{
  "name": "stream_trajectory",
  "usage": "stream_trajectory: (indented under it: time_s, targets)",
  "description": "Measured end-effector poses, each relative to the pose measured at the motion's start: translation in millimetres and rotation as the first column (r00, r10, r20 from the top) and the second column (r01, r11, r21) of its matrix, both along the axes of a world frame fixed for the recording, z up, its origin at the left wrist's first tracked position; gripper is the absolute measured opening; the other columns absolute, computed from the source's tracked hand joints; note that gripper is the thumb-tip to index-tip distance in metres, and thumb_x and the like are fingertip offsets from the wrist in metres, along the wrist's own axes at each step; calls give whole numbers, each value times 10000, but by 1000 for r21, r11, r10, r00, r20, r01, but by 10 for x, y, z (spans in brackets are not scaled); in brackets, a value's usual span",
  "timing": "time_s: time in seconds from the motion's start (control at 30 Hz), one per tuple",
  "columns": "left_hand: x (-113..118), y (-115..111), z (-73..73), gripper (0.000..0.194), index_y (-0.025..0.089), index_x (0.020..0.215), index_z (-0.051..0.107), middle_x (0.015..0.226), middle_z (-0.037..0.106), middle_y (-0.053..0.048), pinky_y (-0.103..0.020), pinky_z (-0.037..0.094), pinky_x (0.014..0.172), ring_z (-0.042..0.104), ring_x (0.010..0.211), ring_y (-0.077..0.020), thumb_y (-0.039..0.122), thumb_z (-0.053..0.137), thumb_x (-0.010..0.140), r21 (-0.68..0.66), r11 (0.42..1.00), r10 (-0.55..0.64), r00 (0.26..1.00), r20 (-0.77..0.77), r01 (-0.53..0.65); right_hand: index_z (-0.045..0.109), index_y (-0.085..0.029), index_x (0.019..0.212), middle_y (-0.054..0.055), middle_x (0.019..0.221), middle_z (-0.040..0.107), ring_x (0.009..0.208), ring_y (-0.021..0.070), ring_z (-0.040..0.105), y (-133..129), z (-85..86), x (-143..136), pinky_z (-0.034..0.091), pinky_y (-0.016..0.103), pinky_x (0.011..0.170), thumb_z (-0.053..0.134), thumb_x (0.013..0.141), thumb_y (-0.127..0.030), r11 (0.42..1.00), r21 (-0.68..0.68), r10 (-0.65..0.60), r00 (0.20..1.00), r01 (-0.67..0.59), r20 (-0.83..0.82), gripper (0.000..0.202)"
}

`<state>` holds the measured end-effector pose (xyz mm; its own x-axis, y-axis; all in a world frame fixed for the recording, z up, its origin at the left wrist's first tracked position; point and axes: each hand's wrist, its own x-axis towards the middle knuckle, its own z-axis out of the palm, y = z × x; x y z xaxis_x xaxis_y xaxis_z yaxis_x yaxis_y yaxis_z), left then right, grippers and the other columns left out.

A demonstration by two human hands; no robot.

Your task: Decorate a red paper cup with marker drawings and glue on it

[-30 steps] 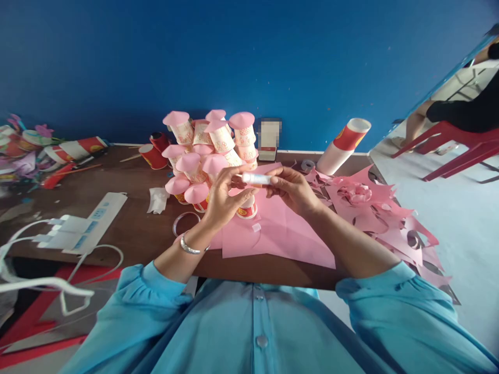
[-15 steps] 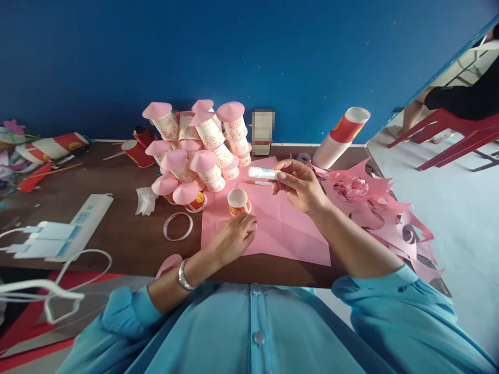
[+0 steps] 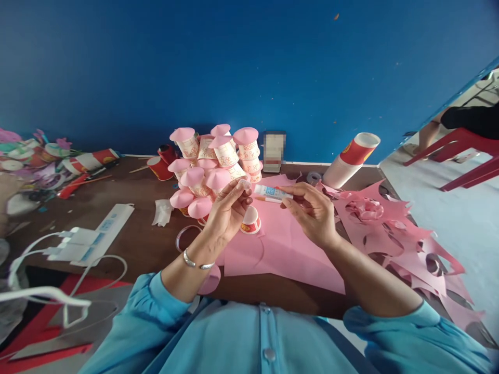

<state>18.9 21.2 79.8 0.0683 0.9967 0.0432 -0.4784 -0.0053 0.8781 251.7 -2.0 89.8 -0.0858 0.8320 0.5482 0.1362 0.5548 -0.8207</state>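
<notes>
In the head view my right hand (image 3: 312, 210) is closed around a white glue stick (image 3: 268, 192) with a blue label, held level above the pink paper (image 3: 288, 244). My left hand (image 3: 230, 210) pinches a small whitish glue stick cap (image 3: 245, 184), just off the stick's left end. Below the hands a short red-and-white paper cup (image 3: 250, 222) stands on the pink paper. A pencil (image 3: 268, 199) shows just under the glue stick. Left of and behind my left hand stand several paper cups topped with pink paper cones (image 3: 193, 177).
Cut pink paper scraps (image 3: 405, 228) cover the table's right side. A tall cup stack (image 3: 351, 160) leans near the blue wall (image 3: 249, 62). A phone (image 3: 274, 150) stands behind. At left lie a power strip (image 3: 111, 228), cables and craft pieces. A person sits on a red stool (image 3: 468, 148).
My left hand has risen from beside the cup to the glue stick's end and now pinches the cap. The cap is off the stick. The view has tilted up slightly.
</notes>
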Motion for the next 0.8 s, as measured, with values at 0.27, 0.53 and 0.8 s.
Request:
stream_trajectory:
  time_s: [0.27, 0.53, 0.8]
  targets:
    - [69, 0, -30, 470, 263, 1005, 834, 961, 820, 19, -308, 678, 799, 747, 788, -120, 557, 1108, 760, 32, 999, -21, 1000, -20, 22, 885, -323, 1179, 88, 1106, 889, 999, 289, 836, 60, -88, 18, 741, 481, 906, 757, 1096, -324, 978, 200, -104, 972, 62, 209, 153]
    - [55, -20, 56, 478, 258, 973, 841, 915, 821, 16, -304, 667, 836, 766, 835, -131, 567, 1120, 740, 166, 986, 22, 992, -124, -1, 899, -296, 1151, 80, 1057, 885, 947, 259, 862, -83, -51, -29, 756, 437, 882, 793, 1107, -379, 990, 129, -75, 989, 59, 123, 142]
    - [-188, 65, 234, 815, 278, 1481, 761, 1423, 826, -123, -379, 716, 931, 813, 1173, -258, 574, 1076, 789, 339, 934, 79, 857, -509, 115, 873, -224, 1231, 64, 1055, 879, 848, 193, 821, 356, -223, 205, 705, 331, 795, 818, 1061, -513, 977, -211, 55, 997, -44, 48, 340]
